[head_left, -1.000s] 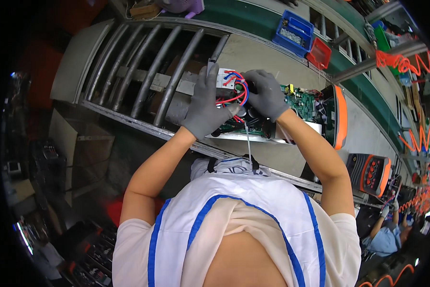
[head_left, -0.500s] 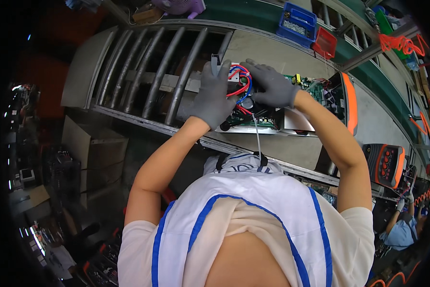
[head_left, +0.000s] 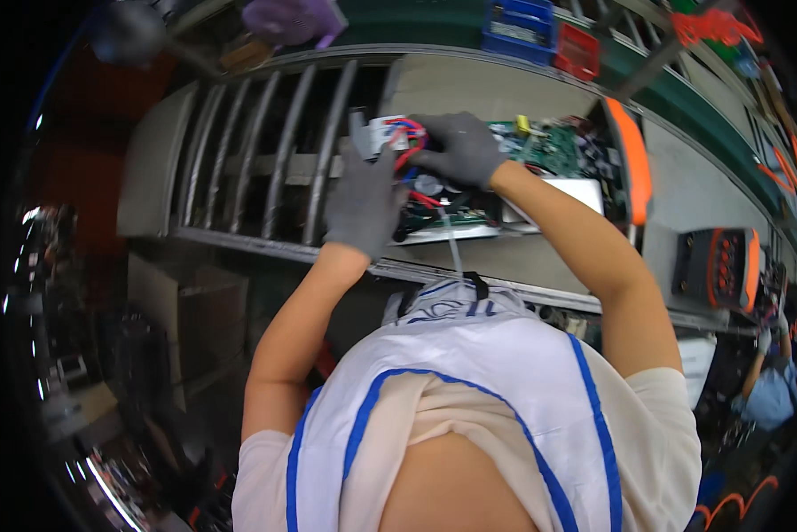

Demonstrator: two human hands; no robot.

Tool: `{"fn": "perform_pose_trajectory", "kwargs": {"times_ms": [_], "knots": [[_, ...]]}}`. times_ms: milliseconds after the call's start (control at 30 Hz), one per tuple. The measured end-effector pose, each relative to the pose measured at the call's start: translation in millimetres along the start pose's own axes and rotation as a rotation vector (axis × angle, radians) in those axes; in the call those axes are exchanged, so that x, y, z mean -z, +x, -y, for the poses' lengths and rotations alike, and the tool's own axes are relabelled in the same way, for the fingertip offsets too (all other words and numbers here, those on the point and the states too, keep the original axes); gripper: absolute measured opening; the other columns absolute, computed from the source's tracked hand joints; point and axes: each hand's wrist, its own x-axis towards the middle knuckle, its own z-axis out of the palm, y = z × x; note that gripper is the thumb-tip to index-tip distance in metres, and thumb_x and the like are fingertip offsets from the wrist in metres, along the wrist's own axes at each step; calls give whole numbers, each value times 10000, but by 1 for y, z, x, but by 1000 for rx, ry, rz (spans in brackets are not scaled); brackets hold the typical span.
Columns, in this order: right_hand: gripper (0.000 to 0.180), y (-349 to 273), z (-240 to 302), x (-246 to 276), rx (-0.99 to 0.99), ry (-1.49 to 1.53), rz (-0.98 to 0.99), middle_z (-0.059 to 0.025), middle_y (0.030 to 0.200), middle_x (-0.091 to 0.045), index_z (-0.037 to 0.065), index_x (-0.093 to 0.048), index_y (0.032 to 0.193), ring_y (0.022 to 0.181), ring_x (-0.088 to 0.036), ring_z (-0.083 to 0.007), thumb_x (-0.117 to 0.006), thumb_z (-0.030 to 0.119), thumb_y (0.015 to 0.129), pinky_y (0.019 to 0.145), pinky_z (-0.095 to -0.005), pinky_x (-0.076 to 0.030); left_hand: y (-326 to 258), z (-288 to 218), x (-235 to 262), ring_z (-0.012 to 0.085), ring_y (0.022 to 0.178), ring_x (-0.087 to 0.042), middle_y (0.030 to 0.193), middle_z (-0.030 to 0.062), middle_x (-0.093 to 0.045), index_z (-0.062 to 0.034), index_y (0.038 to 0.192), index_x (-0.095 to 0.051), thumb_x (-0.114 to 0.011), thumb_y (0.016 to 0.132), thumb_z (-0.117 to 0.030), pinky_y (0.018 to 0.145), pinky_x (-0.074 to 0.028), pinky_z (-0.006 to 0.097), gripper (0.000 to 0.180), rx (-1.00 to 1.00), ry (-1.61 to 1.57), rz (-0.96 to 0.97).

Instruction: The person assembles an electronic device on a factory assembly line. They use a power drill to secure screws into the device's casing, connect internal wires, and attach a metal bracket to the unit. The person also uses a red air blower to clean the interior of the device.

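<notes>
On the conveyor lies an opened electronic unit with green circuit boards (head_left: 553, 149) and an orange end panel (head_left: 629, 160). My left hand (head_left: 363, 206), in a grey glove, closes on a grey metal bracket (head_left: 361, 135) at the unit's left end. Against the bracket sits a whitish block (head_left: 387, 133), its details blurred. Red and blue wires (head_left: 413, 133) loop beside the block. Over these wires my gloved right hand (head_left: 460, 151) bends its fingers, closed on them, tips partly hidden. A pale cable tie tail (head_left: 452, 239) hangs toward me from the unit's near side.
Metal rollers (head_left: 278, 160) run to the left. Beyond the conveyor stand a blue bin (head_left: 518, 35), a red bin (head_left: 577, 51) and a purple fan (head_left: 292, 19). Another orange-and-black unit (head_left: 718, 270) sits at right, near a co-worker in blue (head_left: 771, 390).
The view has shifted a little. The bracket and whitish block are now tilted and more exposed. My right hand has drawn in closer to the wires, beside the left.
</notes>
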Motion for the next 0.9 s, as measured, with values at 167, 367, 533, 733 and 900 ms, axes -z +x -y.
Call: {"fn": "perform_pose_trajectory", "kwargs": {"times_ms": [167,367,533,733,900], "knots": [[570,-4,-12,-16,107,-125,-113,-140,1087,-617,141,-582,1212,1061,-544,-315,-617,511,779,890,-433,-426,-19,-6,-11,382,1063,-511,1282,170,-462,-42,1268,-499,-538,819,-82,750,-547,378,452,-163,409,-59],[508,-2,-7,-3,-137,-65,181,-159,1157,-587,131,-598,1185,1128,-518,-318,-524,500,844,931,-424,-414,-16,-11,-19,323,922,-575,1019,59,-613,-81,1167,-592,-607,770,-142,659,-550,384,402,-168,474,-121],[476,17,6,17,-266,-43,435,-180,1149,-579,143,-605,1185,1127,-515,-346,-504,480,865,934,-435,-412,-11,-2,-24,321,910,-582,952,34,-632,-83,1114,-619,-645,739,-197,667,-537,402,393,-184,474,-164],[641,-23,1,7,-23,-269,7,-196,1275,-515,27,-430,1323,1163,-489,-368,-535,464,865,970,-443,-386,-17,6,-5,368,1038,-531,1194,98,-572,-64,1167,-578,-620,777,-241,845,-470,449,430,-242,101,-117],[480,-103,36,51,-84,-243,-502,-148,1157,-583,28,-544,1187,1095,-519,-341,-656,269,787,927,-439,-390,-16,40,-1,445,1194,-407,1282,176,-487,-49,1169,-562,-603,819,-384,994,-346,518,487,-383,-109,-264]]}}
